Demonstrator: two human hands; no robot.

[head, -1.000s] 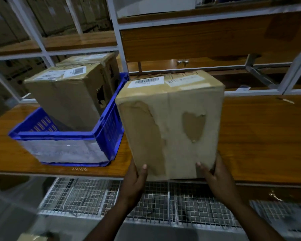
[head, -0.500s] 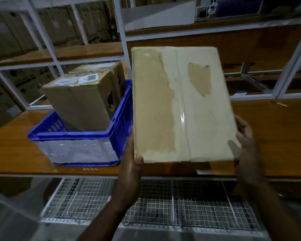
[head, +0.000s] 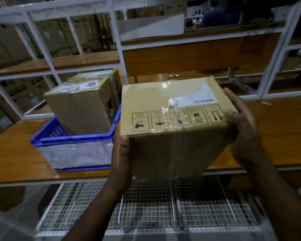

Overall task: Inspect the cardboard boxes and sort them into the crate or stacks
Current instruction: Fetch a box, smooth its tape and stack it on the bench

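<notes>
While both hands hold it off the surface, the brown taped cardboard box [head: 172, 122] hangs tilted between them, above the front edge of the orange-brown wooden worktop [head: 274, 129]. The person's left hand [head: 122, 153] grips the box's lower left corner, the thumb curled onto the near face and the rest of the fingers hidden behind the left side. The right hand [head: 245, 134] clasps the right end, its fingers wrapped over the upper right edge and the palm against the side. Facing up and toward the camera is a panel with a row of black printed handling symbols, a strip of shiny clear tape running across its middle, and a white shipping label [head: 196, 98] near the far right. Just left of the held box, close to the left hand, a blue plastic crate [head: 76, 138] with a pale sheet across its front sits on the worktop. Inside it a second brown cardboard box [head: 80, 110] stands upright with white labels on top and a dark tear on its right side; another box shows partly behind it. Below the worktop's front edge lies a white wire-mesh shelf [head: 146, 209], and white metal shelving frames [head: 116, 37] with wooden boards rise behind.
</notes>
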